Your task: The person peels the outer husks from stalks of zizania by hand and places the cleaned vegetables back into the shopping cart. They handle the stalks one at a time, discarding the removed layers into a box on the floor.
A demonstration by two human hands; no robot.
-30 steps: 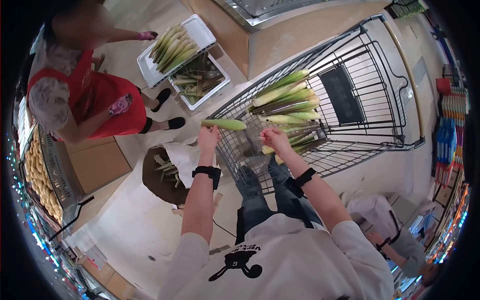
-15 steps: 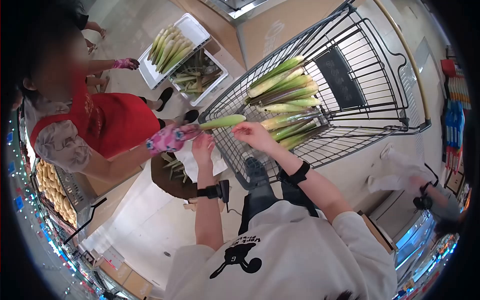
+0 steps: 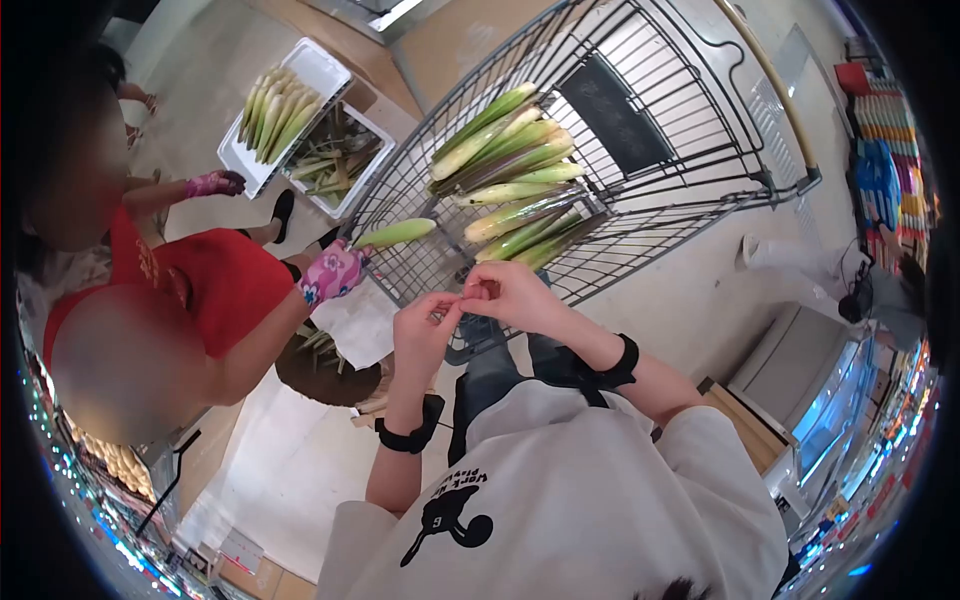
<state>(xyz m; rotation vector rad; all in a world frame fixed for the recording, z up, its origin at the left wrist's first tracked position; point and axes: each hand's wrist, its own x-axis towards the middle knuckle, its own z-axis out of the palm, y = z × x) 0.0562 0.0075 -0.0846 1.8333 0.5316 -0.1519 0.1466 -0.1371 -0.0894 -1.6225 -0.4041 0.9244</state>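
My left hand (image 3: 426, 328) and my right hand (image 3: 512, 300) meet at the fingertips in front of my body, beside the near edge of the cart. Both pinch; anything between the fingers is too small to make out. Just beyond them, a co-worker's flower-patterned gloved hand (image 3: 335, 272) holds a pale green water bamboo shoot (image 3: 400, 233) over the cart's left side. Several larger water bamboo shoots (image 3: 512, 165), with green and purplish husks, lie side by side in the wire shopping cart (image 3: 640, 215).
At the back left, a white foam tray (image 3: 310, 62) of paler shoots rests above a white crate (image 3: 380, 158) of husks. A round brown container (image 3: 310, 375) with scraps stands left of my legs. The co-worker in a red apron (image 3: 225, 290) is close on my left; another person (image 3: 880, 290) is at right.
My hands have come together at the fingertips, nearer my body; before, they were apart near the shoot. The co-worker's hand with the shoot is farther from them. The whole view has shifted.
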